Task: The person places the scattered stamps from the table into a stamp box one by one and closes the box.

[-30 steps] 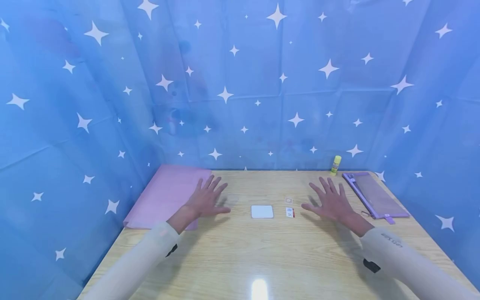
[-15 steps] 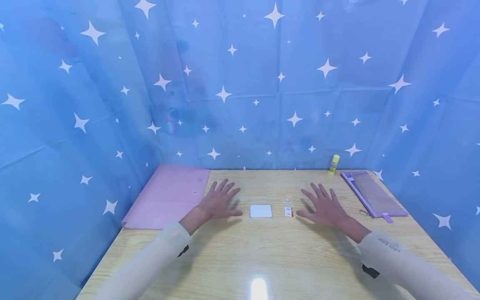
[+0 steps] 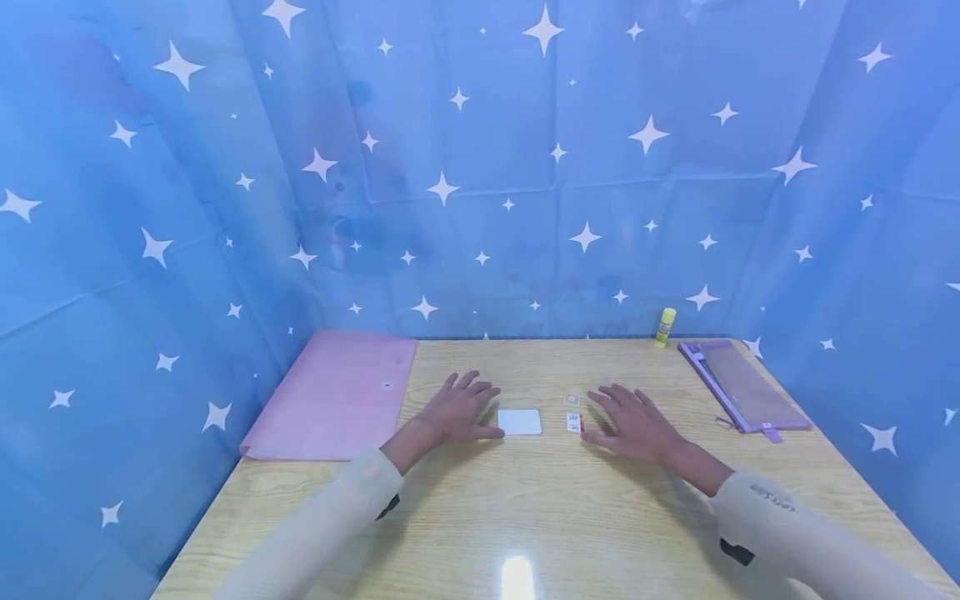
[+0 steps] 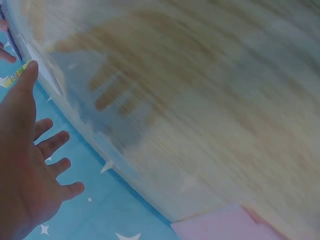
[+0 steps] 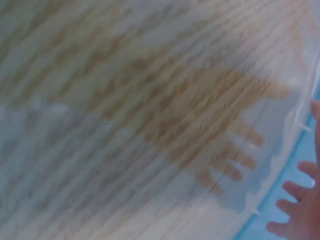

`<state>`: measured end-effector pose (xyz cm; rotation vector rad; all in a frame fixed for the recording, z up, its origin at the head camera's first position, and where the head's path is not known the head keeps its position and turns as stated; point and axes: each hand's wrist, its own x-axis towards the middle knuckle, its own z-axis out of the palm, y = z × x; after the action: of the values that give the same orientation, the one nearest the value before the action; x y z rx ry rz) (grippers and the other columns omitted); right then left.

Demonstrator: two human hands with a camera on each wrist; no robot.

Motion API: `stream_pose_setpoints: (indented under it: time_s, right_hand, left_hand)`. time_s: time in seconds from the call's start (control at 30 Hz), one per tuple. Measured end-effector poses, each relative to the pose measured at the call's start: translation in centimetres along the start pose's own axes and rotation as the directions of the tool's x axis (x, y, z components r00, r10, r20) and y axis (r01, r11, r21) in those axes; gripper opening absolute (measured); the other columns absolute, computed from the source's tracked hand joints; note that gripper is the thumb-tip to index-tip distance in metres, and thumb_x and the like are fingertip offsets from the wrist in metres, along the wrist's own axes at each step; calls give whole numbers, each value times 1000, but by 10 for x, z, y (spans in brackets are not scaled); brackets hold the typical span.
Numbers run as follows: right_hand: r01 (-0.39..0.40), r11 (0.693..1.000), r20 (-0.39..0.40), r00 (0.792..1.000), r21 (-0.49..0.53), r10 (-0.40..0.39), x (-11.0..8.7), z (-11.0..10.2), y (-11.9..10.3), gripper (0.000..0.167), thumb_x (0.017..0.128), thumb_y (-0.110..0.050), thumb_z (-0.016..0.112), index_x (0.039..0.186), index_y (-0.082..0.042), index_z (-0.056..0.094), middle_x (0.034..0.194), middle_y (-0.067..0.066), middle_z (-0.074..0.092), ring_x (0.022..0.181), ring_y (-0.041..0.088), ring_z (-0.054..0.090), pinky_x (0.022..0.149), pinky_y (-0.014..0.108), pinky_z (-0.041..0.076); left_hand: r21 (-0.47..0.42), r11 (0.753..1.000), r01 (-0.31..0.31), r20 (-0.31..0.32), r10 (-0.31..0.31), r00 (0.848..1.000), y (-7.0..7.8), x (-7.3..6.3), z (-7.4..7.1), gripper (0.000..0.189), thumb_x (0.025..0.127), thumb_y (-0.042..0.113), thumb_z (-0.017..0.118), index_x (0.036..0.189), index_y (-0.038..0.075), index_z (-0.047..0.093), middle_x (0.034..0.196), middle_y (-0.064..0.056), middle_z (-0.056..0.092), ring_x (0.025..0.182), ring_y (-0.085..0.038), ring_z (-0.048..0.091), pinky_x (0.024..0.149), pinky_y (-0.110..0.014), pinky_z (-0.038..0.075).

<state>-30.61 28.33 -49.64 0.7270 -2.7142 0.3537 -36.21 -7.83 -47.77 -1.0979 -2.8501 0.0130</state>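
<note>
flat white rectangular card with rounded corners (image 3: pixel 519 422), material unclear, lying near the middle of a pale wood-grain counter (image 3: pixel 450 517), between a person's two bare hands. the left grip (image 3: pixel 462 412) is spread, fingers loosely bent and holding nothing; its thumb tip is at the card's left edge, and whether they touch cannot be told. the right grip (image 3: pixel 633 427) is also spread, with nothing in it, its thumb by a small white tag with a red edge (image 3: pixel 573 422) and its fingers near a small pale square piece (image 3: pixel 572 399) just beyond the tag. contact cannot be told there either.

the step in hand appears to be lining up both hands with the small flat things, with no lift yet. from here, taking up the card would call for bringing the left fingertips down to the counter and pinching a thin edge; the tag would need a finer pinch.

farther out, a pale pink flat sheet (image 3: pixel 330 400) lies at the left, a purple zip pouch with a mesh panel (image 3: pixel 757 387) at the right, and a yellow-green glue stick (image 3: pixel 664 327) stands near the back edge, before a blue curtain with white stars (image 3: pixel 495 150).
</note>
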Motion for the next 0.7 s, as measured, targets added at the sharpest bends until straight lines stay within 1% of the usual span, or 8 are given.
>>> stream_pose_setpoints:
  time_s: [0.13, 0.23, 0.33, 0.4, 0.53, 0.6, 0.7]
  right_hand:
    - [60, 998, -21, 998, 7, -60, 2, 3, -2, 67, 92, -46, 76, 137, 1, 63, 133, 24, 65, 124, 43, 60, 103, 65, 45]
    - [108, 994, -57, 993, 27, -107, 5, 4, -4, 60, 91, -38, 79, 132, 4, 67, 126, 23, 69, 116, 42, 65, 99, 59, 51]
    - [145, 987, -83, 987, 67, -140, 7, 5, -6, 53, 90, -28, 82, 129, 5, 68, 121, 23, 70, 111, 41, 68, 94, 56, 55]
    - [151, 983, -81, 986, 100, -143, 8, 5, -7, 49, 90, -24, 82, 128, 4, 69, 120, 23, 71, 109, 39, 68, 91, 55, 56]
    - [127, 977, -49, 992, 170, -120, 9, 8, -8, 41, 93, -19, 79, 127, 3, 70, 119, 20, 71, 108, 35, 68, 89, 53, 57]
    - [117, 972, -39, 993, 204, -112, 9, 9, -7, 38, 94, -16, 78, 126, 3, 70, 118, 20, 70, 107, 34, 68, 89, 52, 57]
    - [115, 965, -39, 993, 236, -109, 10, 10, -5, 33, 94, -13, 78, 123, 2, 72, 115, 18, 70, 104, 32, 67, 85, 50, 57]
  left_hand:
    - [-41, 999, -12, 7, 13, 1000, 5, 3, 4, 83, 94, 71, 60, 155, 16, 48, 155, -4, 52, 152, -33, 32, 122, -61, 25]
    - [-70, 997, -20, 1, 20, 1000, 7, 5, 6, 82, 93, 69, 62, 153, 15, 51, 153, -3, 55, 150, -32, 36, 120, -61, 28]
    - [-93, 995, -25, -3, 25, 1000, 9, 7, 10, 79, 92, 69, 63, 150, 16, 54, 152, -2, 56, 148, -31, 39, 119, -59, 31]
    - [-109, 994, -30, -1, 30, 1000, 9, 9, 12, 76, 93, 68, 64, 149, 17, 56, 151, 0, 57, 148, -31, 40, 119, -58, 33]
    - [-147, 988, -46, -8, 46, 999, 10, 10, 15, 72, 94, 64, 65, 146, 15, 59, 149, -1, 58, 146, -30, 42, 117, -56, 36]
    - [-167, 984, -56, -21, 53, 998, 10, 11, 16, 69, 95, 61, 66, 144, 13, 61, 147, -3, 60, 143, -29, 46, 116, -53, 38]
    - [-204, 977, -69, -46, 61, 997, 11, 10, 15, 58, 95, 55, 69, 135, 12, 68, 139, -5, 63, 134, -24, 52, 112, -45, 44]
